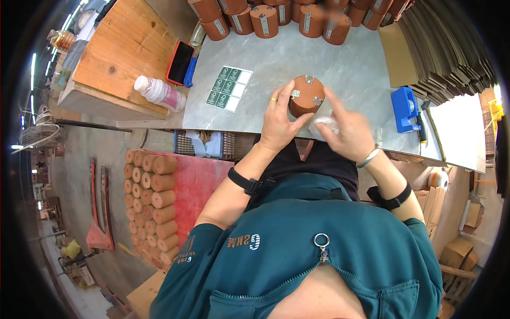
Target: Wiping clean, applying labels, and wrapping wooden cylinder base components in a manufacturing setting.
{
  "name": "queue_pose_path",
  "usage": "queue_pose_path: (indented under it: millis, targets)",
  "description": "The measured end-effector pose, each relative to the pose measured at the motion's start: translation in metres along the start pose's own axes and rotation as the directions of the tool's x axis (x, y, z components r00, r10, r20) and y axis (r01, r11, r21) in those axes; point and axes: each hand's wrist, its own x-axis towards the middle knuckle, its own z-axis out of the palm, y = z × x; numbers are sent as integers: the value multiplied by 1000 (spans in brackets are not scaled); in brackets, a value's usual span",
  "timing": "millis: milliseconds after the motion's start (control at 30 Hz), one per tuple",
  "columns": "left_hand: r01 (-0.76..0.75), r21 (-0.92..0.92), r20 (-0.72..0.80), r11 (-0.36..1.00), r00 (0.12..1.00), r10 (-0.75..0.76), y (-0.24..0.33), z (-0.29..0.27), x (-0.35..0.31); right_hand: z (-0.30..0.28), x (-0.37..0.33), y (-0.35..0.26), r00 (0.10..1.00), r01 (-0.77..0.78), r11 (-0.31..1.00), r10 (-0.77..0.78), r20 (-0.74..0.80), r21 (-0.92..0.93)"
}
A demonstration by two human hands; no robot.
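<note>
Left hand (279, 121), the nearer one, grips the left side of a brown cylinder (306, 98) above a grey tabletop (353, 69), its long axis pointing up toward the camera; at its right, a blurred right hand (351, 131) holds a white wad (324, 125).

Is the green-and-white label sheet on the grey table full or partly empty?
Partly empty: the sheet has blank white spaces down its right side; green labels fill the rest.

A brown, metal-fitted cylinder (307, 97) is end-up near a white wad (325, 124).
</note>
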Motion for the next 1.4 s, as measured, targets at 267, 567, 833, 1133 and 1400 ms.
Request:
queue_pose_path:
  millis: [267,567,833,1133,1400]
  targets:
    - [-126,149,-222,981,962,157,6,17,-10,33,-17,-17,999,-11,998,9,31,58]
    - [-12,23,-229,1000,973,17,-2,21,-5,33,-9,-29,990,-4,1000,3,141,10]
    - [-114,205,-217,972,963,158,-1,18,-6,29,-9,-29,985,-20,1000,23,171,-23]
    - [-72,160,-225,984,968,108,-5,19,-7,27,-6,-29,980,-16,999,24,198,-44]
    - [-191,294,-214,937,942,259,-13,16,-11,26,-6,-26,987,30,998,-22,160,-49]
